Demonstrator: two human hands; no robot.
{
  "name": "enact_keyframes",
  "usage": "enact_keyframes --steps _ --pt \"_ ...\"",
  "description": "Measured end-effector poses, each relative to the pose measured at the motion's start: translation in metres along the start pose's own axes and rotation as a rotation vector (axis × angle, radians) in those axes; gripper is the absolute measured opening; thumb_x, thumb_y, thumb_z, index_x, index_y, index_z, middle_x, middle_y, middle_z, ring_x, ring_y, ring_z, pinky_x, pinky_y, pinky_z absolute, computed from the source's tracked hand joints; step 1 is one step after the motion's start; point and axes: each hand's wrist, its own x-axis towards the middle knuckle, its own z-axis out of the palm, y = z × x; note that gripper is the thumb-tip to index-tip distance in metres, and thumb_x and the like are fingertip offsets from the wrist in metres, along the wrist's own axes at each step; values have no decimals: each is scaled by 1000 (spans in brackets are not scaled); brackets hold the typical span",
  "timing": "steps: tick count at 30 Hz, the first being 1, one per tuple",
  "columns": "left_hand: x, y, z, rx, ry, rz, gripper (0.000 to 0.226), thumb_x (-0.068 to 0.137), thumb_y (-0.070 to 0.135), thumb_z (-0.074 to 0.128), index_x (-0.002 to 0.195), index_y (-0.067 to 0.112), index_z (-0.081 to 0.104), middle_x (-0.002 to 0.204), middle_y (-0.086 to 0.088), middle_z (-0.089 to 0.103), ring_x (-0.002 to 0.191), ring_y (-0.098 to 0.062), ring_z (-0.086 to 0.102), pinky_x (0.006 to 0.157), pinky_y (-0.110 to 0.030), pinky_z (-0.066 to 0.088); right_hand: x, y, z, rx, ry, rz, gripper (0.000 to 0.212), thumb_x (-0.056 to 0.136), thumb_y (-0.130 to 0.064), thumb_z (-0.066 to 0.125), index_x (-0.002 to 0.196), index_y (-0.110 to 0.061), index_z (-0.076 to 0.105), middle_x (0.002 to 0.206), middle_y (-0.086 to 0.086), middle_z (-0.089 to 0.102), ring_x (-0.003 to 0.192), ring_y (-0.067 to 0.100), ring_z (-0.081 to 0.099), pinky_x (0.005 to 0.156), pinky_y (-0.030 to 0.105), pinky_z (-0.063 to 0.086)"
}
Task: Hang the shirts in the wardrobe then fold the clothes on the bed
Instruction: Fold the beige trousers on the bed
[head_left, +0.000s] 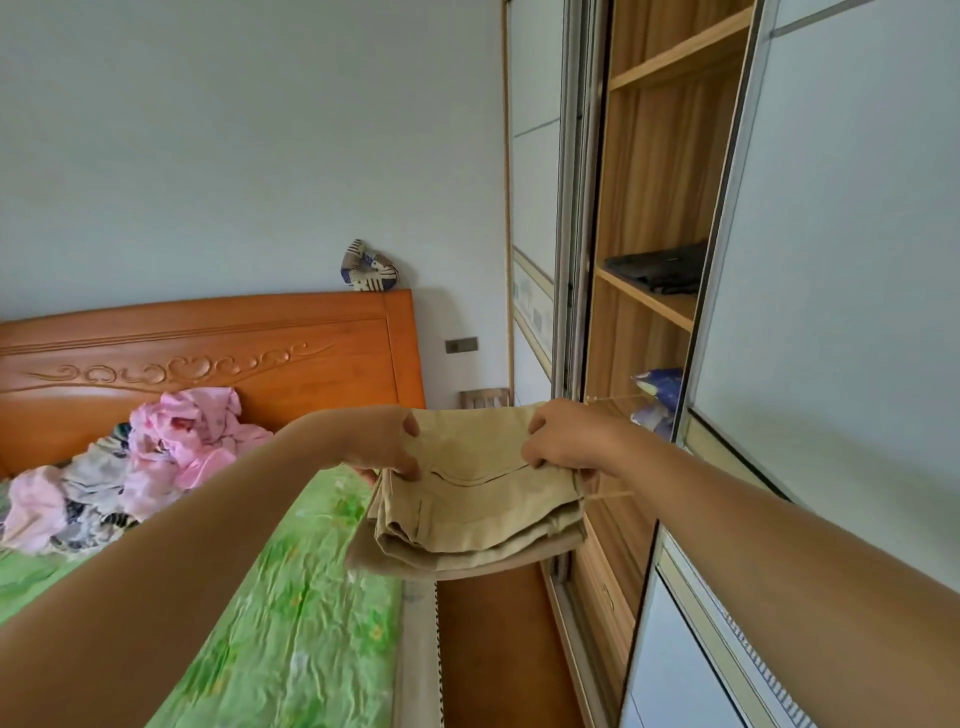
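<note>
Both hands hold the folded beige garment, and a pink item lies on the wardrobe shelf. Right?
No: in the head view the item on the wardrobe shelf is black, not pink. The left hand and right hand do hold the folded beige garment.

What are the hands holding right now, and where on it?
A folded beige garment: the left hand grips its left edge, the right hand its right edge.
</note>
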Motion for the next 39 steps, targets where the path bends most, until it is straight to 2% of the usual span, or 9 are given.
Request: enact_keyframes --steps 5,13,17,22,24,28,30,33,39 --pt "64 7 -40 -8 18 25 65 84 24 80 140 20 47 117 -2 47 93 -24 65 71 -32 63 66 -6 -30 78 87 -24 42 78 -14 71 118 -4 68 107 12 69 82 18 66 51 21 48" --pt "231 37 -128 19 59 158 62 85 23 77 139 22 46 112 -6 57 86 -25 71 65 -30 62 212 -12 -104 104 247 8 39 76 -13 69 113 -2 69 99 12 70 84 23 67 61 25 47" --pt "302 67 -172 123 86 254 61 85 27 73 140 24 45 113 -5 60 94 -25 70 83 -42 61 258 -19 -153 54 347 41 17 77 -14 68 92 -5 69 80 7 59 66 19 55 52 22 39" --pt "360 111 -194 131 117 406 59 86 25 71 140 24 46 123 -2 53 102 -22 61 87 -35 57 283 -6 -192 64 475 117 4 79 -8 64 77 -10 62 74 5 54 64 19 51 52 24 35" --pt "375 129 -191 97 103 462 59 87 20 69 140 20 44 126 -4 53 107 -24 60 93 -38 55 286 5 -201 50 519 155 24 79 -10 63 63 -18 47 66 1 46 59 18 45 47 24 28" --pt "394 167 -182 -26 22 562 49 91 13 65 136 20 45 129 -5 51 105 -20 59 91 -33 56 284 28 -218 72 620 266 10 75 -18 61 82 -11 58 92 14 56 85 26 57 52 25 31" --pt "405 187 -179 -63 -23 621 51 92 11 66 137 18 46 131 -5 49 108 -20 57 88 -28 54 282 40 -228 81 661 328 23 75 -19 61 94 -8 63 102 16 65 92 30 63 54 25 34" --pt "429 218 -177 -33 -45 712 58 89 15 71 141 18 46 134 -7 48 117 -27 55 99 -41 52 280 57 -240 109 732 397 24 78 -19 60 99 -8 65 103 15 66 93 31 64 57 28 37" --pt "485 294 -174 29 -109 908 63 87 24 71 144 23 43 132 -3 51 113 -22 57 99 -40 52 278 84 -274 150 919 558 18 81 -17 62 98 -15 58 98 12 58 100 33 63 68 33 46"
